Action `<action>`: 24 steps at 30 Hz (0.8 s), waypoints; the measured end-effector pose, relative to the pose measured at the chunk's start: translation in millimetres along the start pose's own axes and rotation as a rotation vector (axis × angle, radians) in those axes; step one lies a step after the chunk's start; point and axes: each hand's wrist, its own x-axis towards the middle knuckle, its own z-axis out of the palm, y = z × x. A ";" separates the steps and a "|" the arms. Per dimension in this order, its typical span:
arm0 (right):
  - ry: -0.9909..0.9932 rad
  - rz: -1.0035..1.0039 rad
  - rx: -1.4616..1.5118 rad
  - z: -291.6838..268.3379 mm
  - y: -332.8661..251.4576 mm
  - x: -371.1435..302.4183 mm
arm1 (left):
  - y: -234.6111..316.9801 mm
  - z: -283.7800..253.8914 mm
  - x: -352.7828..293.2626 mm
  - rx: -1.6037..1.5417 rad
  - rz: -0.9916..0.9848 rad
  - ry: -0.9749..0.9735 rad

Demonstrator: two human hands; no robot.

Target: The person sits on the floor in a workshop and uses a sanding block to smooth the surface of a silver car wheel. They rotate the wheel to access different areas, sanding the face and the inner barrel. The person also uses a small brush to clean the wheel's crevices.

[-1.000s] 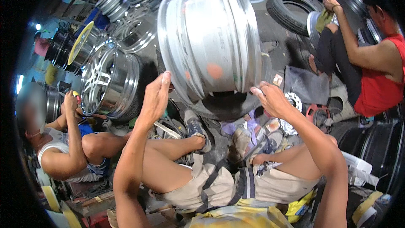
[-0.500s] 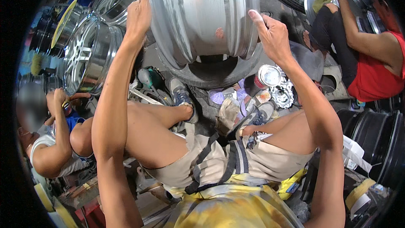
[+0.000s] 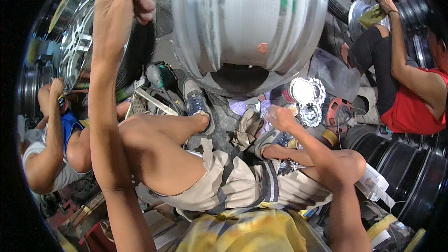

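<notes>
At 9 o'clock of the view, a co-worker in a white top (image 3: pixel 39 158) sits low beside a spoked wheel (image 3: pixel 77 49). Next comes the person's left hand (image 3: pixel 120 14), raised at 10 o'clock. Its fingers bend loosely and nothing shows between them; a gap parts them from the big bare metal wheel (image 3: pixel 233 28). Below that gap lies a green power tool (image 3: pixel 161 75).

The metal wheel fills 12 o'clock, its top cut off, above a black tire (image 3: pixel 210 85). Its barrel lies on its side, the long axis running from 9 to 3 o'clock. From the left hand it lies at about 3 o'clock; from the right hand (image 3: pixel 281 119), at about 11. The left hand looks the nearer, close by the left flange.

The right hand is low, at 4 o'clock of the wheel's middle, by a crumpled cloth (image 3: pixel 247 128), touching no part of the wheel. It is blurred, so whether its fingers pinch anything I cannot tell.

Further right are a white-topped tin (image 3: pixel 302 90) and, at 3 o'clock, a co-worker in a red top (image 3: pixel 415 105). The wheel bears orange and green marks; no brand, label or lettering is legible on it, and glare whitens the tin's top.
</notes>
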 end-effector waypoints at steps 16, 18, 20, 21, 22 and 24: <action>0.400 0.267 0.078 80.3 45.8 73.0 | 23.7 -2.3 -15.4 -0.121 0.079 0.008; 0.450 0.247 0.098 71.9 46.6 60.2 | 20.4 2.6 -14.5 -0.109 0.079 -0.003; 0.554 0.125 0.187 66.3 28.9 43.4 | 9.6 1.8 -17.5 -0.040 0.056 -0.027; 0.532 0.135 0.224 63.1 26.6 38.7 | 5.6 4.3 -16.6 -0.037 0.039 -0.039; 0.510 0.146 0.261 60.0 24.6 33.9 | 0.5 7.1 -16.7 -0.034 0.023 -0.053; 0.508 0.092 0.207 55.5 15.3 31.4 | -7.7 11.8 -15.3 -0.061 -0.045 -0.096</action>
